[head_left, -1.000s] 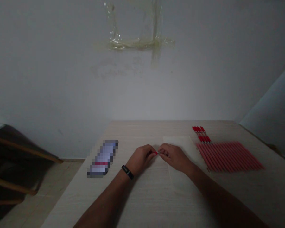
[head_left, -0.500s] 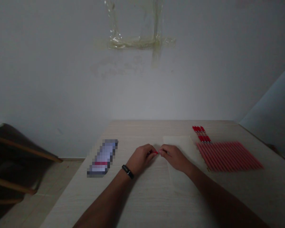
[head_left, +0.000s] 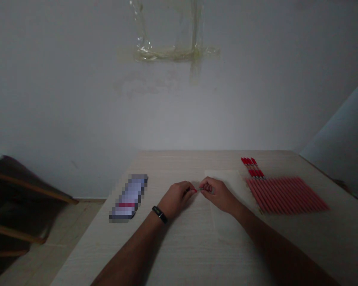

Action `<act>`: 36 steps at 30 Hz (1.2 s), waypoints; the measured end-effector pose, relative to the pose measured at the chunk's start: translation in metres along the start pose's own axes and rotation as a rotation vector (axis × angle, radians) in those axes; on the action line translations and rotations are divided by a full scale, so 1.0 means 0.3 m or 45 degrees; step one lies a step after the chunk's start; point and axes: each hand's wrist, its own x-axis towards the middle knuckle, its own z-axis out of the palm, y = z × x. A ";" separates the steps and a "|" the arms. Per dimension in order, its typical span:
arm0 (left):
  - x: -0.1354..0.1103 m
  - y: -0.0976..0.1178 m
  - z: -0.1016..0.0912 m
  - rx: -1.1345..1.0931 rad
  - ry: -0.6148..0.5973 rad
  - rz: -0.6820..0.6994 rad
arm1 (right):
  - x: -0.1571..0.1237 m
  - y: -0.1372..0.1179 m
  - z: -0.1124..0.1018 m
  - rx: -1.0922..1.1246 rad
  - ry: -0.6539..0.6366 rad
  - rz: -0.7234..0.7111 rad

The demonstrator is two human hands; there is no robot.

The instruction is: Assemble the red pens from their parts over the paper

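Over the middle of the table, my left hand pinches a small red piece between thumb and fingertips. My right hand is closed, fingers curled, on a thin grey piece that spans the short gap between the hands and meets the red one. Most of both pieces is hidden by the fingers, so their exact kind cannot be told. To the right of my right hand lies a flat row of slim pinkish-red sticks, pen-like in shape. Several short red pieces with dark and pale bands lie behind the row.
A phone, blurred out, lies left of my hands on the pale wooden table. A pale flat sheet lies under my right forearm. Behind the table rises a wall with tape. A dark rack stands at the left.
My right hand has turned, its fingers now curled, and moved slightly away from the left. The thin grey piece now shows between them. My left hand has barely moved.
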 end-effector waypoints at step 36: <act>0.000 -0.011 -0.004 0.096 0.022 -0.029 | 0.002 -0.014 -0.042 -0.522 -0.126 -0.181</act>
